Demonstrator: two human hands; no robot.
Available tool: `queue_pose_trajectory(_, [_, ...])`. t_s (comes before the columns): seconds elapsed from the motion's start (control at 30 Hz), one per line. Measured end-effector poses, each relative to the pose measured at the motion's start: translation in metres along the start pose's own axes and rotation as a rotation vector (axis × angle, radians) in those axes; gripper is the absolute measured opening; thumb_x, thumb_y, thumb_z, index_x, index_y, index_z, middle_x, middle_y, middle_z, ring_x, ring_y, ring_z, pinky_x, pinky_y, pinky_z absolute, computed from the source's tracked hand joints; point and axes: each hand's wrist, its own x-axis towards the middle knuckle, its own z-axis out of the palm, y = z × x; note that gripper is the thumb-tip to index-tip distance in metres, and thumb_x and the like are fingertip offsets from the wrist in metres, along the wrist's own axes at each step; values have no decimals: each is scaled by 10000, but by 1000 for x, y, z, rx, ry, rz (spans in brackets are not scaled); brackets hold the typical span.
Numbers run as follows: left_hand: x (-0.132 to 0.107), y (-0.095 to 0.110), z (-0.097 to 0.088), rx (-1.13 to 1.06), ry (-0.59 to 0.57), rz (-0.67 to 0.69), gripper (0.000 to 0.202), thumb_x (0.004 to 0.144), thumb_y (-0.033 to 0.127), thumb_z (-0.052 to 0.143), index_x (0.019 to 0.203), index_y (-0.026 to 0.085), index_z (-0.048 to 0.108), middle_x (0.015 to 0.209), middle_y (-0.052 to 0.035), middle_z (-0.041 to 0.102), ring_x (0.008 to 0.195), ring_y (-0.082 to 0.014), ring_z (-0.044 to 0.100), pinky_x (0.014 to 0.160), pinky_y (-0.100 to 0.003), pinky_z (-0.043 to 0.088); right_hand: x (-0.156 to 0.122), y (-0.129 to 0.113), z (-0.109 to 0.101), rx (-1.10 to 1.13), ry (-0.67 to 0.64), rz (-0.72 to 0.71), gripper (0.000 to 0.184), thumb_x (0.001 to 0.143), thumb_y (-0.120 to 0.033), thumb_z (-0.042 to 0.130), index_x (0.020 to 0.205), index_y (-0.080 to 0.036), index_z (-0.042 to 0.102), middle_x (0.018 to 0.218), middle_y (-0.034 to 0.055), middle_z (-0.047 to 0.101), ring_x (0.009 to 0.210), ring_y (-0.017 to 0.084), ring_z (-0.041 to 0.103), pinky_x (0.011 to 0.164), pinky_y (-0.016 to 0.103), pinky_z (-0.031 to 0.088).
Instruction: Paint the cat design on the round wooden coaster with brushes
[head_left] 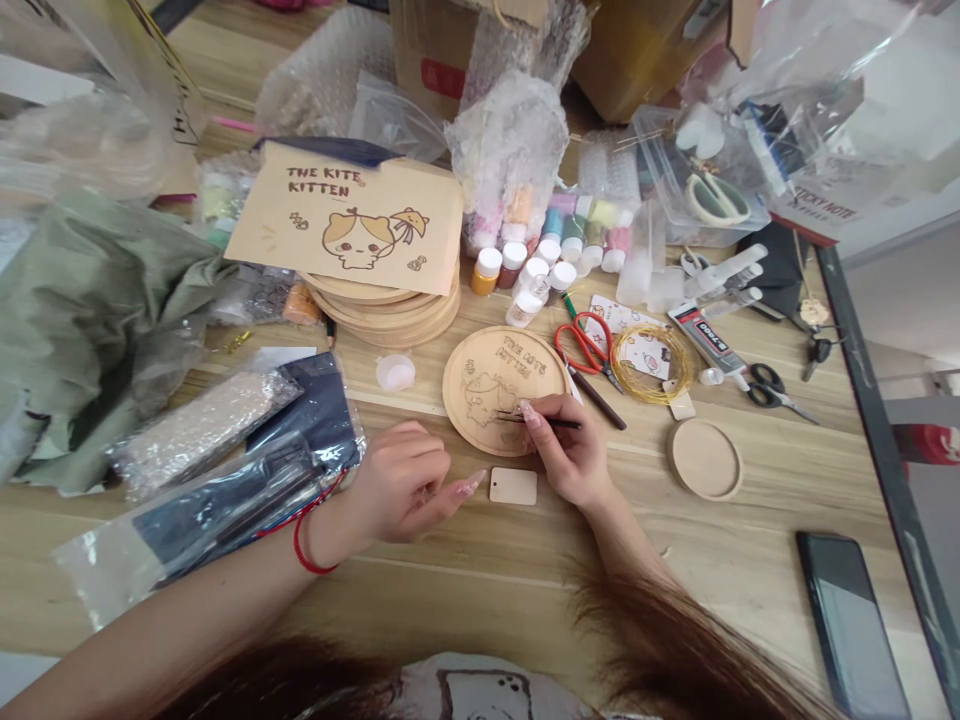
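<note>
My right hand (574, 450) pinches dark tweezers (559, 422), whose tips touch or hover over a round wooden plate (457, 385). Outlined on that plate are a kitten and lettering. My left hand (405, 480) rests on the table to the plate's lower left, fingers loosely curled and thumb stretched out, with nothing visible in it. Between my hands lies a small wooden tag (514, 487) with a hole. Behind the plate, a paper with a coloured kitten drawing (345, 215) leans on stacked wooden plates (390, 310).
Several paint jars (487, 270) stand behind the plate. Red-handled scissors (581, 345), coiled gold wire (652, 365), a glue tube (705, 340) and black scissors (776, 390) lie right. Nearer are a small round wooden dish (705, 460) and a phone (859, 625). Plastic packets (225, 500) lie left.
</note>
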Motion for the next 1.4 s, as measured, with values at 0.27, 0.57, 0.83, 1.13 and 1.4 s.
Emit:
queue_pose_trajectory(0.27, [0,-1,1,-9,10,11,337,902,241,489,576,197,413,478,42,437,484,-113,372,561,-290,341,0,2,0,-9,9,26,189,907,-393,598,850,-213,601,732,20,602,560,132,535,488,276,464])
queue_pose_trajectory(0.57, [0,0,1,-16,16,18,345,905,245,485,571,199,412,478,44,426,478,-115,368,560,-286,342,2,-1,-1,-20,-29,21,192,910,-400,592,853,-217,593,704,11,588,544,133,522,476,279,446])
queue_pose_trajectory(0.83, [1,0,0,-8,4,12,364,916,254,476,562,195,414,473,41,431,476,-111,367,554,-284,337,5,-6,-3,-25,-39,4,198,925,-398,567,848,-216,578,703,5,567,562,133,513,511,288,439])
queue_pose_trajectory(1.13, [0,0,0,3,2,4,352,909,250,481,566,199,415,477,44,428,480,-116,373,562,-286,350,8,-10,-3,-36,-72,43,220,924,-418,564,832,-218,559,630,-14,549,516,131,515,472,278,426])
queue_pose_trajectory(1.4, [0,0,1,-6,10,6,355,905,244,485,561,194,415,478,43,427,483,-111,359,561,-285,342,13,-13,-4,-39,-106,55,210,928,-400,564,821,-220,542,621,-20,530,516,133,511,462,272,385])
